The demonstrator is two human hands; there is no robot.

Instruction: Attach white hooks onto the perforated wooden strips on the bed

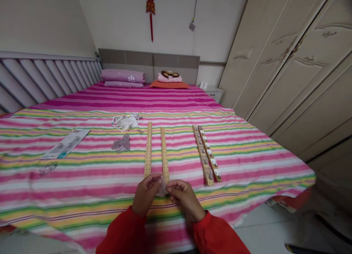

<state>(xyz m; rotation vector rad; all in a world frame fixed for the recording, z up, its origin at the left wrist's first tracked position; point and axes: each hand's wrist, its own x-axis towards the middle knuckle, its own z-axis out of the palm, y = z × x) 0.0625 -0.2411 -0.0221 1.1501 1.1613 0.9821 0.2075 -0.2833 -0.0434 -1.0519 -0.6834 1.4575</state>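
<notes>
At the near edge of the bed my left hand point(145, 194) and my right hand point(184, 195) face each other, fingertips closed. Between them they pinch a small clear plastic piece point(162, 189); its exact kind is too blurred to make out. Just beyond, the near end of one perforated wooden strip point(164, 151) is partly hidden by the piece and my fingers. A second perforated wooden strip point(148, 146) lies to its left. On the right are a strip with clear-backed hooks point(203, 155) and a strip with white-backed hooks point(209, 151), side by side.
Left of the bare strips lie a heap of clear plastic pieces point(121, 143) and a pile of packaging point(126, 122). Farther left are a flat hook package point(66, 143) and some thin metal rings point(48, 168). A striped cloth point(110, 199) covers the bed; wardrobes point(297, 74) stand right.
</notes>
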